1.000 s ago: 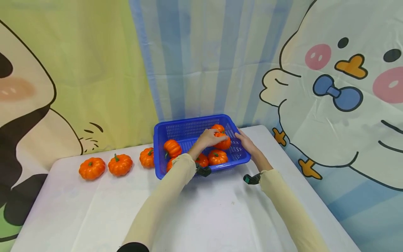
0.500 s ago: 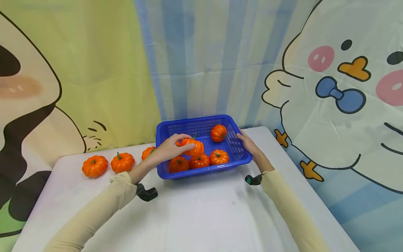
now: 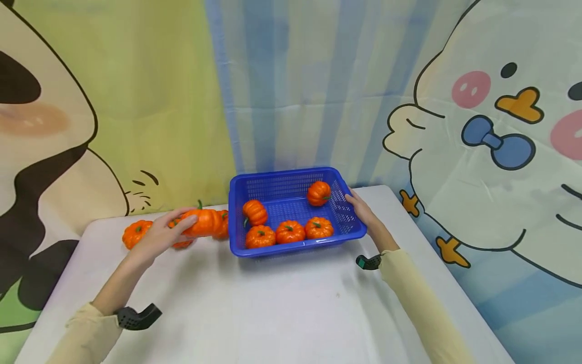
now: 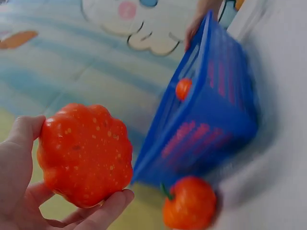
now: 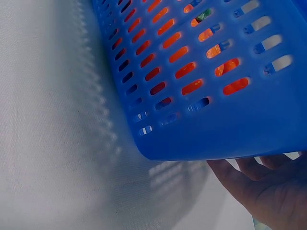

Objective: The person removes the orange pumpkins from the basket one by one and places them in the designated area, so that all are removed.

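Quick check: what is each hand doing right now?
Left hand: holds a pumpkin beside the basket.
Right hand: open, resting against the basket's right rim.

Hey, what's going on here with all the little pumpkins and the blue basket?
A person is handling toy pumpkins at a white table. The left hand grips one orange pumpkin just left of the blue basket, above the row of pumpkins lying on the table there. The right hand rests against the basket's right rim. Five pumpkins sit inside the basket, three along its near wall.
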{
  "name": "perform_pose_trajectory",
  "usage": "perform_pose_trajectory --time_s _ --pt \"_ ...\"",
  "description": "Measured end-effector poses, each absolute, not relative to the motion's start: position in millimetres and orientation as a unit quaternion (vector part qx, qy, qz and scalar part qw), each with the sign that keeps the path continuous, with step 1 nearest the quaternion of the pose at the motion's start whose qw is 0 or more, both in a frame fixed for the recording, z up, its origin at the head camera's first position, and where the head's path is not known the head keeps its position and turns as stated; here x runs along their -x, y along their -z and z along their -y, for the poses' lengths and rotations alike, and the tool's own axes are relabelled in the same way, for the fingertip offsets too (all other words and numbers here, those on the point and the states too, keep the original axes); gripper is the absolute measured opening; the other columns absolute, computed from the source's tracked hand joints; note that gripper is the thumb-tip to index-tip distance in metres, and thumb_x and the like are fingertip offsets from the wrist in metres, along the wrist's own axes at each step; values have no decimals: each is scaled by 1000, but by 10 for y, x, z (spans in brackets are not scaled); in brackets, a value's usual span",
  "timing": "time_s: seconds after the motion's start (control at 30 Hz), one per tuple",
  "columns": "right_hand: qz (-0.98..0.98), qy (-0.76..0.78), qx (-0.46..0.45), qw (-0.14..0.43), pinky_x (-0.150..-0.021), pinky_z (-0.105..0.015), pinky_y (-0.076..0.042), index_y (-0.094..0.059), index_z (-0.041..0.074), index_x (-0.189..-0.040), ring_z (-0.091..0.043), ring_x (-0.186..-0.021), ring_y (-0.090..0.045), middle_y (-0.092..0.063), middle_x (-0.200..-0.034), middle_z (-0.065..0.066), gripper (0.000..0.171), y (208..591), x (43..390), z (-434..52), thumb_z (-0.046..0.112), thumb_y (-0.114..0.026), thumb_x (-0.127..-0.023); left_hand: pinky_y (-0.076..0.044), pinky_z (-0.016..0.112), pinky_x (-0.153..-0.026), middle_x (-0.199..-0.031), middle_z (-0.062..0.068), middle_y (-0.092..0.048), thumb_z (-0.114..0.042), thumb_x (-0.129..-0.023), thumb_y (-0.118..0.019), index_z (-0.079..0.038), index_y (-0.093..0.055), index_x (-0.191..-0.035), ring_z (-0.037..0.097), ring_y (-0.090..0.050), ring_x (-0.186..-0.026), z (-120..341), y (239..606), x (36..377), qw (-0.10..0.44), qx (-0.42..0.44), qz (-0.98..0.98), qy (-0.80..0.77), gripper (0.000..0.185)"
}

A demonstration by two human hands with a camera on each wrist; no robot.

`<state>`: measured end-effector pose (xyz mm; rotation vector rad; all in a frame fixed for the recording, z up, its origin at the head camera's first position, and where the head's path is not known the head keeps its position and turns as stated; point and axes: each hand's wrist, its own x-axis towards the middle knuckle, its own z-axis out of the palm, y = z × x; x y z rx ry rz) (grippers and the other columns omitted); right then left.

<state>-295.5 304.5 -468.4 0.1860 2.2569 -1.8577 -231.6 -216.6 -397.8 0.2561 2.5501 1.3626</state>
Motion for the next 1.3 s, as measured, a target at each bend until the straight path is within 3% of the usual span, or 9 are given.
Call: perform_pose_trajectory --time_s 0.1,0.33,0.53,0.9,0.97,1.03,1.13,1.23,1.3 --pt "-768 628 -70 106 -120 -53 -24 -6 34 -156 -39 -141 -32 -19 -162 -12 57 4669 2941 -3066 40 -30 -105 -53 49 -93 -146 28 -38 -49 -100 -44 -7 -35 -149 22 -67 -104 2448 4093 2260 113 -67 -875 -466 65" --pt "-770 625 -59 116 -121 -54 -21 -4 35 -156 -39 -144 -28 -15 -163 -11 57 4686 2933 -3042 41 -29 -105 -59 23 -76 -144 32 -32 -50 -101 -41 1 -29 -149 -12 -55 -85 3001 4357 2047 116 -7 -880 -460 71" --pt "-756 639 -57 128 -120 -56 -19 -1 34 -156 -41 -145 -24 -11 -164 -12 57 4611 2877 -3024 36 -29 -106 -55 14 -70 -136 28 -36 -52 -100 -39 4 -29 -146 -12 -55 -79 3273 4480 1921 118 33 -877 -464 73" --pt "-751 643 -65 138 -120 -56 -19 -2 29 -157 -43 -145 -24 -10 -164 -14 59 4460 2822 -2972 33 -31 -105 -54 12 -66 -139 33 -31 -53 -100 -38 4 -27 -145 -15 -50 -76 3489 4536 1865 106 73 -872 -472 73" --pt "-754 640 -65 134 -120 -56 -18 -2 30 -157 -42 -145 -24 -10 -164 -13 59 4511 2854 -2995 34 -31 -105 -55 15 -68 -142 35 -27 -54 -99 -38 2 -26 -146 -3 -55 -85 3512 4556 1874 113 80 -874 -466 74" --pt "-760 634 -64 130 -120 -56 -18 -3 33 -156 -42 -145 -24 -10 -164 -12 59 4564 2882 -3021 37 -31 -105 -59 27 -77 -147 37 -21 -56 -98 -38 -1 -23 -148 17 -56 -103 3535 4575 1882 123 86 -875 -461 76" --pt "-768 625 -57 126 -120 -56 -19 -2 35 -156 -41 -145 -25 -11 -164 -11 58 4631 2906 -3047 41 -30 -105 -52 54 -93 -151 38 -13 -57 -97 -41 -5 -22 -148 51 -33 -123 3564 4608 1884 125 94 -877 -454 75" --pt "-771 622 -55 120 -120 -55 -20 -2 36 -155 -41 -145 -27 -13 -164 -11 59 4661 2913 -3053 44 -30 -104 -40 70 -94 -150 38 -13 -54 -96 -47 -2 -24 -143 57 -23 -128 3584 4649 1877 114 93 -881 -450 73" --pt "-771 623 -53 120 -120 -56 -21 -1 36 -156 -41 -144 -27 -13 -164 -12 59 4670 2919 -3049 43 -29 -104 -42 68 -89 -146 39 -17 -52 -96 -50 3 -24 -137 57 -27 -124 3591 4677 1869 102 93 -886 -443 73"
